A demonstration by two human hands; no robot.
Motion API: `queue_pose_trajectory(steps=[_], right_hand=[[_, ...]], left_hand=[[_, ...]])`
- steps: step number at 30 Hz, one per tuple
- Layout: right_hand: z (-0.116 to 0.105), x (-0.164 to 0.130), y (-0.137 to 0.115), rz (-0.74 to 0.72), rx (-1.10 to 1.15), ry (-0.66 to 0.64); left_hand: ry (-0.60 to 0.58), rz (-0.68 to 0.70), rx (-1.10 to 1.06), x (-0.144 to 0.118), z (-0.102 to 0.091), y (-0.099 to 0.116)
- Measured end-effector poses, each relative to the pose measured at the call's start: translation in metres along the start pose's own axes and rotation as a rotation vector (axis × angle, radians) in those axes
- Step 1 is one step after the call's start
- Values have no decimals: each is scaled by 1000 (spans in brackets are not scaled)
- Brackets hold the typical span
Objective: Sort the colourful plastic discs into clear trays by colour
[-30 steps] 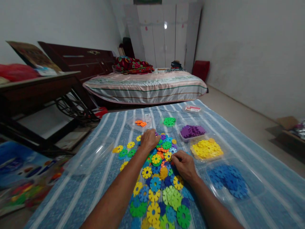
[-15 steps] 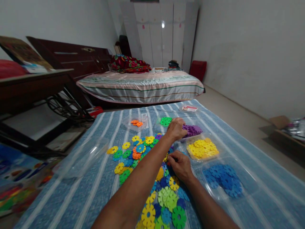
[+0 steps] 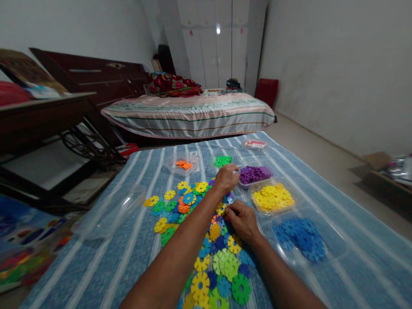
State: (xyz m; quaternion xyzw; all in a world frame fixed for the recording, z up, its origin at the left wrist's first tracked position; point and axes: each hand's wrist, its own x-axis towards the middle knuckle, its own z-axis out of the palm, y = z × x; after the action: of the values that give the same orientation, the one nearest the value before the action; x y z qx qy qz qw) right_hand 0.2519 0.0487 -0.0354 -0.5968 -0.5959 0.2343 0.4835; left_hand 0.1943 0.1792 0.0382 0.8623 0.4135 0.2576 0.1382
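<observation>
Notched plastic discs point(image 3: 201, 283) in several colours lie spread in a heap on the striped cloth. My left hand point(image 3: 227, 178) is above the far right part of the heap, just left of a clear box of purple discs point(image 3: 255, 174). Its fingers are curled, and anything in them is hidden. Lower and to the right, my right hand point(image 3: 243, 221) rests at the heap's edge with thumb and fingers pinched together. A bit of red shows at those fingertips, too small to name. Right of the hands are tubs of yellow discs point(image 3: 273, 197) and blue discs point(image 3: 301, 238).
Clear containers hold orange discs point(image 3: 183, 165) and green discs point(image 3: 223, 161) at the back. A clear plastic lid or tray point(image 3: 112, 212) lies to the left. One lidded box point(image 3: 255, 144) sits near the far edge. Beyond stands a bed point(image 3: 193, 113).
My left hand has moved left and slightly down, away from the purple discs, which now show more fully. The right hand stays pinched in nearly the same spot. The view has shifted slightly.
</observation>
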Motion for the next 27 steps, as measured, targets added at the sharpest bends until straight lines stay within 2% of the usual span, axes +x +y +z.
queue_pose_trajectory(steps=[4,7,9,12,15,21,27], right_hand=[[-1,0,-2,4,-6,-6],[-2,1,-3,-3,-16,-8],[-2,1,-3,-7,-14,-8],[-2,0,-2,-8,-11,-17],[-3,0,-2,-11,-18,-20],[-3,0,-4,-13,-25,-5],[-2,-1,-2,4,-14,-7]], left_hand=[[50,-166,26,-19,-12,-23],[31,-251,78,-33,-19,-37],[-29,-224,108,-44,-21,-43],[-153,-108,144,-59,-20,-48],[-215,-48,194,-73,-22,-48],[-241,-34,231,-94,-36,-49],[-199,-38,230,-120,-45,-62]])
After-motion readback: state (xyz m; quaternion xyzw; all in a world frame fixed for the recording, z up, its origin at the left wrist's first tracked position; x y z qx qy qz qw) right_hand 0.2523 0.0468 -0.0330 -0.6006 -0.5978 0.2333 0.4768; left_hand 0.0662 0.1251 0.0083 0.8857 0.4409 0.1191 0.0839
